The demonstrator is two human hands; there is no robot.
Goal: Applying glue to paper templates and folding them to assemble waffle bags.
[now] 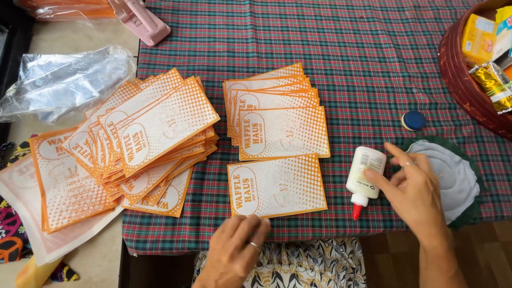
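the left hand [234, 248] lies flat at the near edge of the table, fingers together and pressing the lower border of a single orange-and-white printed paper sleeve [276, 186]; it grips nothing, and a ring shows on one finger. the right hand [413, 189] has its fingers loosely spread, fingertips touching the side of a white glue bottle [365, 178] that lies on its side with its red tip pointing toward the person; the hand is not closed around it.

the sleeve sits on a green-and-red plaid tablecloth [362, 64], just in front of a small neat stack of like sleeves [277, 114]. a larger fanned pile [149, 133] lies to the left, hanging partly over the cloth's edge. beside the right hand rests a stack of white round pads [453, 176] on a dark green one, and a blue cap [414, 120] lies farther back. a woven basket [464, 80] of packets stands at the far right.
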